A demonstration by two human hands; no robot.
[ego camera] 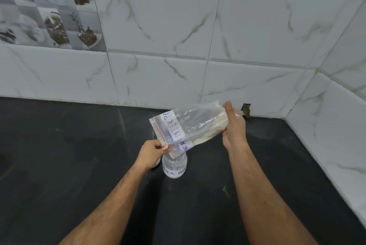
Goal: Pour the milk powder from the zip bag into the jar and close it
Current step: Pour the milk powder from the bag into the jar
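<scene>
Fingers (158, 146) of left hand (151, 152) pinched on the near corner of a clear zip bag (190, 124), right at its red zip strip. Right hand (233, 126) clamped around the bag's far, closed end, thumb pointing up over the plastic. Bag held in the air between both hands, tilted with the right end higher and the zip mouth lower at left. White label on the bag, hand-lettered in blue, reading "MILK PO" on the upper face and "DER" on the folded part beneath. Pale milk powder (210, 129) gathered along the bag's lower edge and inside the right-hand end. Bag mouth directly over a small clear jar (175, 167), upright on the dark surface (59, 165), no lid on it, labelled "MILK PO" in the same blue lettering. White layer at the jar's bottom. Small white round object (156, 164) just left of the jar, mostly hidden behind the left wrist. Few white specks scattered on the surface near the jar. Marbled white wall tiles (178, 27) behind and at right.
</scene>
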